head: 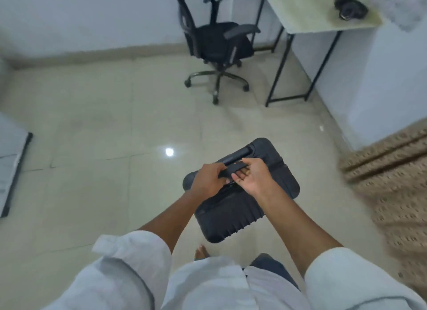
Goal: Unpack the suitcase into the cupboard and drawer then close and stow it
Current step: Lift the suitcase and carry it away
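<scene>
1. A black, ribbed hard-shell suitcase [240, 194] is seen closed above the glossy tiled floor [92, 171].
2. Its strap-like carry handle [231, 169] is gripped by the left hand [209, 181] and right hand [253, 177], fingers curled round it.

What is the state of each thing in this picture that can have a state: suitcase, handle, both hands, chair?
Suitcase: closed, upright on the floor.
Carry handle: gripped by both hands.
Left hand: fingers curled round the handle.
Right hand: fingers curled round the handle.
Telescopic handle: pushed down.
Office chair: empty, upright beside the desk.
</scene>
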